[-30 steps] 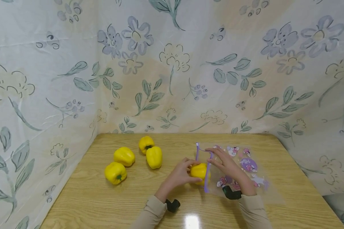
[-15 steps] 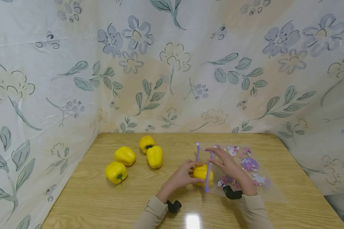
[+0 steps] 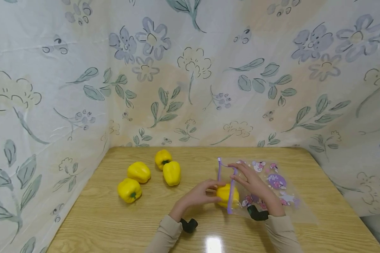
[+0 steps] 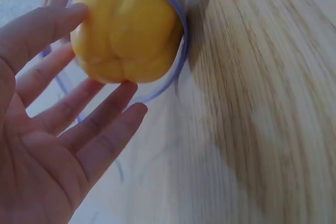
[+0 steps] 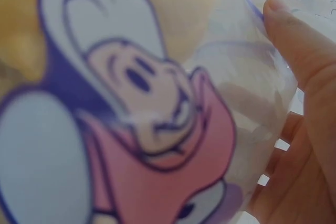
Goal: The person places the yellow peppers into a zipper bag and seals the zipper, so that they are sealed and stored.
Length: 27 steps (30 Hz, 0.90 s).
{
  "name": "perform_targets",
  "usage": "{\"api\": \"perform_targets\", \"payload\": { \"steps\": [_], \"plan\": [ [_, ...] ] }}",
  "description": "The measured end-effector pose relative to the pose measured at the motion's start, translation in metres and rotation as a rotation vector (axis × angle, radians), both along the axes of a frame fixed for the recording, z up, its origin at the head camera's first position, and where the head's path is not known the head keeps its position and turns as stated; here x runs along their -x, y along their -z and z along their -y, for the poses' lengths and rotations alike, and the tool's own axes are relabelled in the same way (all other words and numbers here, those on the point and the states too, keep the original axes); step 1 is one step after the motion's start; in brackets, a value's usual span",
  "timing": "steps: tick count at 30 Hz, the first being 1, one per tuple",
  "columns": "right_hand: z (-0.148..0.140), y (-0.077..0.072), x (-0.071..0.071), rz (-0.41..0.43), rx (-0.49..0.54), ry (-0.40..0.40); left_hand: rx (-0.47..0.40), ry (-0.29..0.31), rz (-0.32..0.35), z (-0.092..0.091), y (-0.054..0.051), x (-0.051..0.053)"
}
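Note:
A yellow bell pepper (image 3: 228, 195) sits in the mouth of a clear zip bag (image 3: 284, 189), past its purple zip edge. In the left wrist view the purple rim circles the pepper (image 4: 126, 30). My left hand (image 3: 200, 194) is just left of the bag mouth, its thumb and fingertips touching the end of the pepper, fingers fairly straight. At the top of the opening my right hand (image 3: 251, 181) pinches the bag's purple edge and keeps the mouth apart. The bag's printed cartoon film (image 5: 152, 108) fills much of the right wrist view.
Several more yellow bell peppers stand on the left of the wooden table: a back pair (image 3: 171, 173) and a front pair (image 3: 129, 190). A floral cloth (image 3: 190, 88) hangs behind and at the sides. Black wrist cameras (image 3: 189, 225) sit below each hand.
The pepper has moved right, deeper through the bag's mouth, with my left hand following behind it. The left fingers look straighter now. My right hand holds the bag edge in nearly the same place.

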State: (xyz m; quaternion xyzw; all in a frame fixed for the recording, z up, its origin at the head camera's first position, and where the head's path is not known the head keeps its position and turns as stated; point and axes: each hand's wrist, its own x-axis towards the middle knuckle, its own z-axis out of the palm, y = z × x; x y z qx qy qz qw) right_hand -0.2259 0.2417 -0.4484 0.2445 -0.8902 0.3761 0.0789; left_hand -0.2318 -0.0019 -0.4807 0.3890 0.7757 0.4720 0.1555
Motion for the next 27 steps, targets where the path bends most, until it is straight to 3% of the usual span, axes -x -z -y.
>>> {"api": "perform_targets", "payload": {
  "steps": [6,14,24,27],
  "plan": [
    [0.0,0.001,0.0,0.001,-0.003,0.0,-0.025,-0.027,0.04,0.002,0.001,0.001],
    [0.001,0.005,0.002,-0.033,0.01,-0.003,-0.119,-0.148,0.144,-0.008,0.009,0.0],
    [0.002,0.005,0.001,-0.06,0.012,-0.016,-0.131,-0.236,0.064,-0.018,0.009,-0.008],
    [0.002,0.005,0.001,-0.041,0.004,-0.003,-0.169,-0.231,0.074,-0.018,-0.002,-0.014]
  ]
}}
